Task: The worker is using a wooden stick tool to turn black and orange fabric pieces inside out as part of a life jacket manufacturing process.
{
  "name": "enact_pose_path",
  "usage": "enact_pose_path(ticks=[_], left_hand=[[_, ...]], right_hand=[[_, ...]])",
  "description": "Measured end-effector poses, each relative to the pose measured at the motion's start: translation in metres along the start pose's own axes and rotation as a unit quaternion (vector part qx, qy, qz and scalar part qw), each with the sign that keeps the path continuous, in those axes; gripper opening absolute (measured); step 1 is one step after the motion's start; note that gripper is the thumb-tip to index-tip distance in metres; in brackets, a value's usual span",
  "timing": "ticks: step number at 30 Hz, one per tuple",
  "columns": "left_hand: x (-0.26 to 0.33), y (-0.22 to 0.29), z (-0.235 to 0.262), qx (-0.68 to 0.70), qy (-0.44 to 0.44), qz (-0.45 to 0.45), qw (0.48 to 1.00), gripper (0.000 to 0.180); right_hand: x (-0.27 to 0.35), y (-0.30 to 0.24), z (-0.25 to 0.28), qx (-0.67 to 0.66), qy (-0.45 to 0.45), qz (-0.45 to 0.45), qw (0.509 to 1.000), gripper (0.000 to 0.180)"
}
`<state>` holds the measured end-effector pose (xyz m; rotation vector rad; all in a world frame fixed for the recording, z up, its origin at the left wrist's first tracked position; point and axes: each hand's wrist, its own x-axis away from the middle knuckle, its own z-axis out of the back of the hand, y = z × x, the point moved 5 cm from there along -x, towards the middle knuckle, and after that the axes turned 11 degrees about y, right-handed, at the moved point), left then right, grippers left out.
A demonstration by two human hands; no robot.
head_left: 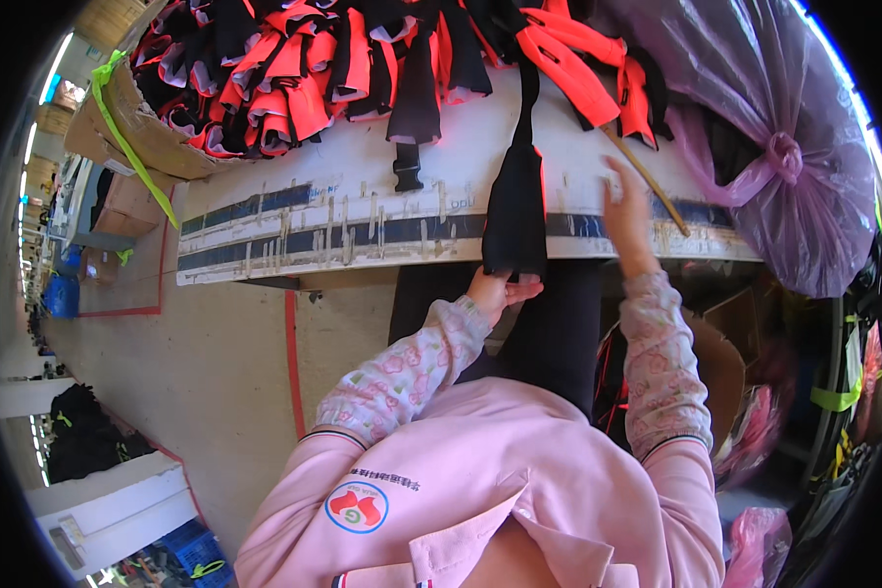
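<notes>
At the table's front edge, my left hand [500, 295] is closed on the lower end of a black fabric strap piece [515, 211] with a thin red-orange edge. The piece hangs over the edge, and its narrow black webbing runs up to the pile; part of the hand is hidden under the fabric. My right hand [629, 218] is raised over the table, fingers apart and slightly blurred, with nothing seen in it. Close beside it lies a thin wooden stick [654, 186], one end near the red-orange and black pieces [570, 73].
A heap of red-orange and black fabric pieces [294, 73] spills from a cardboard box [118, 122] at the far left. A black buckle [407, 169] hangs from one piece. The white table [353, 250] has worn tape strips. A knotted purple plastic bag [804, 216] stands at right.
</notes>
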<state>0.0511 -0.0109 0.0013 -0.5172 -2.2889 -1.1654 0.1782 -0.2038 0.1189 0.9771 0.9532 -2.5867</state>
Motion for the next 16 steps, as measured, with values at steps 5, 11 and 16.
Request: enact_pose_path(ticks=[5, 11, 16], left_hand=[[0.001, -0.006, 0.003, 0.002, 0.001, 0.007, 1.000, 0.031], [0.003, -0.005, -0.001, 0.023, -0.002, -0.010, 1.000, 0.029], [-0.001, -0.008, -0.001, 0.046, -0.026, -0.010, 0.999, 0.029]], right_hand=[[0.017, 0.100, 0.048, 0.406, -0.153, -0.109, 0.894, 0.031], [0.021, 0.093, 0.053, 0.387, -0.174, -0.017, 0.905, 0.024], [0.054, 0.105, 0.069, 0.290, -0.259, -0.163, 0.907, 0.030]])
